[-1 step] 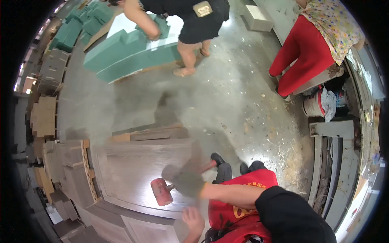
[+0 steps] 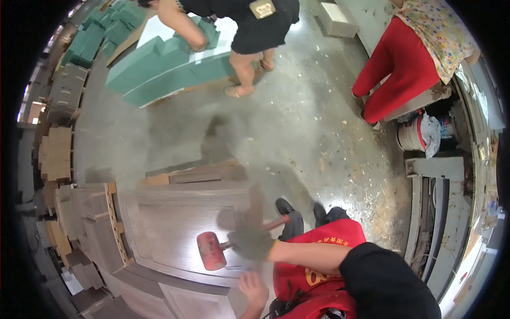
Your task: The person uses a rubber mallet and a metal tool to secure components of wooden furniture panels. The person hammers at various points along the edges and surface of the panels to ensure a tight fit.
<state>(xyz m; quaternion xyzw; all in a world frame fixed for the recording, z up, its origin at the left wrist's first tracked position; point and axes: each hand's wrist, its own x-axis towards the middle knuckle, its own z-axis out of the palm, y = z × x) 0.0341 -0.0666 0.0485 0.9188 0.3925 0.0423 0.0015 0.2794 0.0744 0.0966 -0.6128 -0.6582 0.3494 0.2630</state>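
Right hand: the gloved right hand (image 2: 251, 242) was closed around the handle of a red rubber mallet (image 2: 211, 251), the arm reaching in from the lower right.
Left hand: the bare left hand (image 2: 254, 288) lay near the lower edge, fingers partly curled, touching the panel surface just below the mallet; it held nothing that could be seen.
Mallet: its red head hung just over the grey wood-grain door panel (image 2: 180, 223), blurred, so whether it touched the panel could not be told; the wooden handle ran up to the right past the glove.
Door panel: it lay flat in front of the person, with a raised frame and a sunken middle field.
Stacks: more grey panel parts (image 2: 85, 212) were piled to the left of the panel.
Floor: the concrete floor (image 2: 297, 133) was strewn with wood chips.
Others: a person in dark shorts (image 2: 255, 26) bent over green blocks (image 2: 159, 64) at the top; another in red trousers (image 2: 396, 74) sat at the upper right, beside a white bucket (image 2: 411, 135).
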